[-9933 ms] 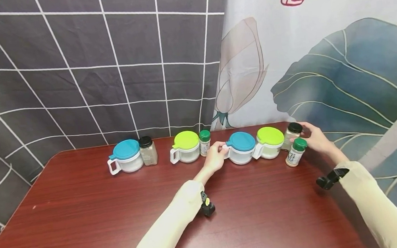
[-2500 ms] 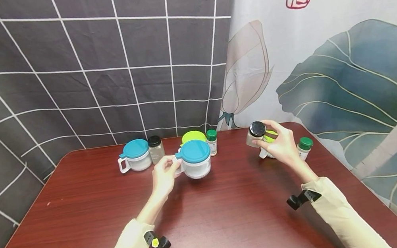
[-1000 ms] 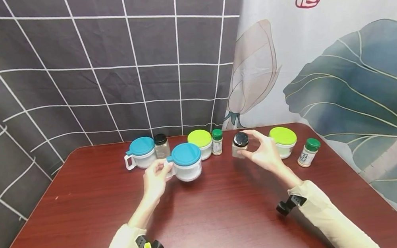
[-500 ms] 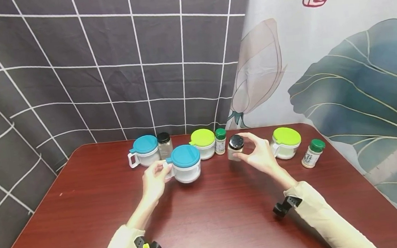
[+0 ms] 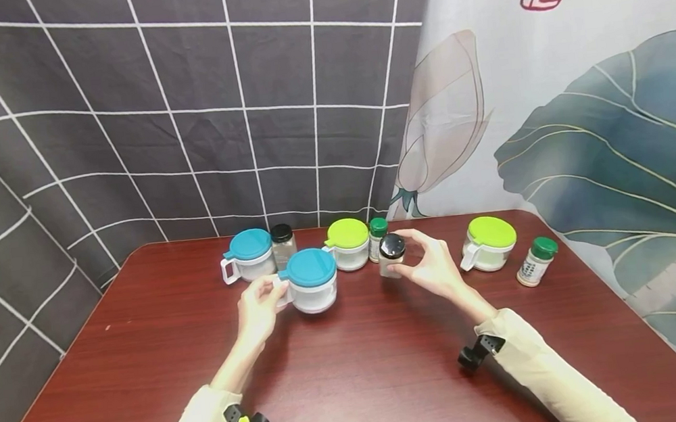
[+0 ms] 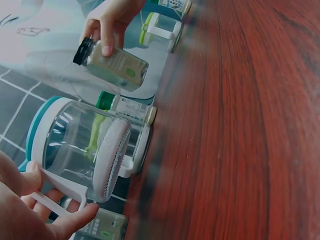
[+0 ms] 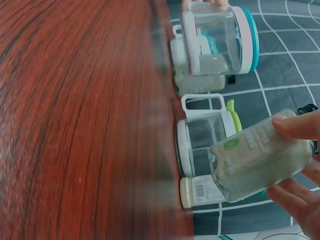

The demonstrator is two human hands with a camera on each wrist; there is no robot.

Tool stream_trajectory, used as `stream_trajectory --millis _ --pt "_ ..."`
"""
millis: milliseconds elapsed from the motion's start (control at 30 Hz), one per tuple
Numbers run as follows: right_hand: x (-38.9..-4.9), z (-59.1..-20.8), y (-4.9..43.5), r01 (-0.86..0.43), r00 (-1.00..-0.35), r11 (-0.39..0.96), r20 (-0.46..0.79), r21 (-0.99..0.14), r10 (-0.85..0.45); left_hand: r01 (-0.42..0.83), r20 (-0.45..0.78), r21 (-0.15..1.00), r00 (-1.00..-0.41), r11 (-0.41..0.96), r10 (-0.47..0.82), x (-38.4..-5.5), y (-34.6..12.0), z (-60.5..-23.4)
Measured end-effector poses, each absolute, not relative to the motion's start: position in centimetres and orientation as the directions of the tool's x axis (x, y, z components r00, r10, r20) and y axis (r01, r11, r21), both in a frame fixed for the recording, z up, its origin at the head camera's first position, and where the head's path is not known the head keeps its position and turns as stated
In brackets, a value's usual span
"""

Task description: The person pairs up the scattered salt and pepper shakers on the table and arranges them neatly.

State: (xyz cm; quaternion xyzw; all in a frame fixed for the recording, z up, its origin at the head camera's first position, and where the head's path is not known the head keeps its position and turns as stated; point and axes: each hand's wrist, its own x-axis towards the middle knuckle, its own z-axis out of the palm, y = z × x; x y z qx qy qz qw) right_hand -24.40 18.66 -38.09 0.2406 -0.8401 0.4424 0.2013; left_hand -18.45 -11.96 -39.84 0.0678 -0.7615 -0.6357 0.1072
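Note:
My left hand [image 5: 258, 310] grips the white handle of a clear seasoning jar with a blue lid [image 5: 311, 278]. In the left wrist view the jar's base hangs above the table, and thumb and fingers close round the handle [image 6: 65, 187]. My right hand [image 5: 431, 266] pinches a square pepper bottle with a black cap [image 5: 391, 257] between thumb and fingers. That bottle is raised and tilted in the right wrist view, its printed label [image 7: 255, 145] showing. Behind the two held things stand a green-lidded jar [image 5: 349, 245] and a green-capped shaker [image 5: 377, 241], partly covered by the pepper bottle.
At the back left are another blue-lidded jar [image 5: 250, 255] and a black-capped bottle [image 5: 283, 243]. Further right stand a second green-lidded jar [image 5: 490, 244] and another green-capped shaker [image 5: 536, 262]. The reddish wooden table [image 5: 353, 372] ends at a curtain [image 5: 198, 150] behind.
Both hands have lifted the blue-lidded jar and the pepper bottle from the right-hand group and carried them left. Over the last second the pepper bottle has come nearer the middle green-capped shaker.

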Motion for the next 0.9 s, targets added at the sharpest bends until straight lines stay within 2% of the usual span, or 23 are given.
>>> stream_trajectory --millis 400,900 --pt "-24.4 -38.4 17.2 -0.571 -0.817 0.467 0.524 -0.676 -0.241 0.037 0.084 0.981 -0.965 0.191 -0.249 -18.2 -12.9 -39.8" --pt "-24.7 -38.8 15.3 -0.611 -0.791 0.406 0.548 -0.679 -0.274 0.036 0.091 0.976 -0.964 0.213 -0.251 -17.5 -14.3 -39.6"
